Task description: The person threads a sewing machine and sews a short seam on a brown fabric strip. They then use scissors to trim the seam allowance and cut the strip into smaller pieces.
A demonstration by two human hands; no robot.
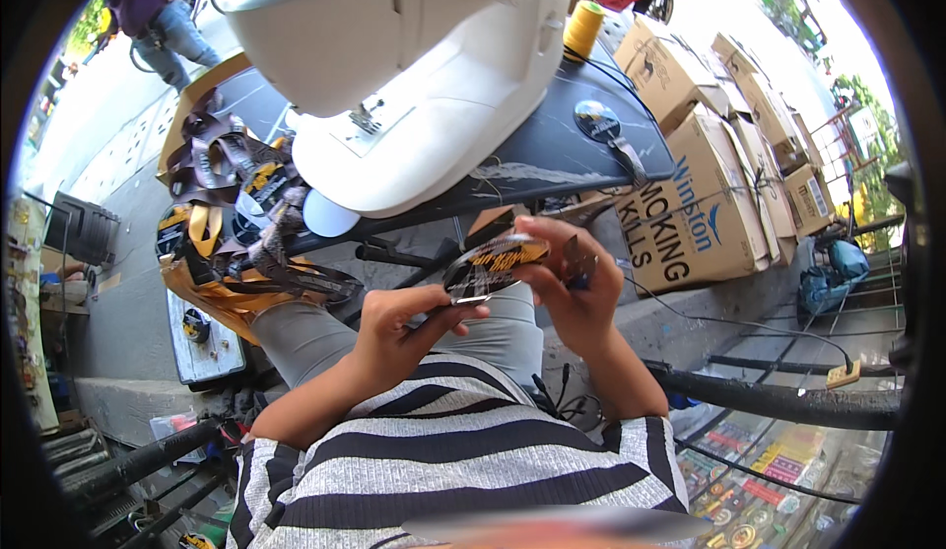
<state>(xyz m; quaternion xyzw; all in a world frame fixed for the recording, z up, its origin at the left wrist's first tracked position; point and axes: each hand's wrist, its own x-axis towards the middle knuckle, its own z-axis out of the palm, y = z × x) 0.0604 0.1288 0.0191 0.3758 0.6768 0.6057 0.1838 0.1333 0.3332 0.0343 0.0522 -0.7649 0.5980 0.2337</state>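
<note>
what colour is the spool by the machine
The spool is yellow, best in the head view.

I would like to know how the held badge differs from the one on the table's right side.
The held badge is pinched by the left hand and right hand; the table badge rests on the table. The held badge is tilted and looks narrow; the table badge lies flat and looks rounder. Both faces are printed, partly dark.

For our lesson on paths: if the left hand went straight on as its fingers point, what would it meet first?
Past the round dark piece it holds, the left hand would probably meet the right hand; depth is unclear.
</note>
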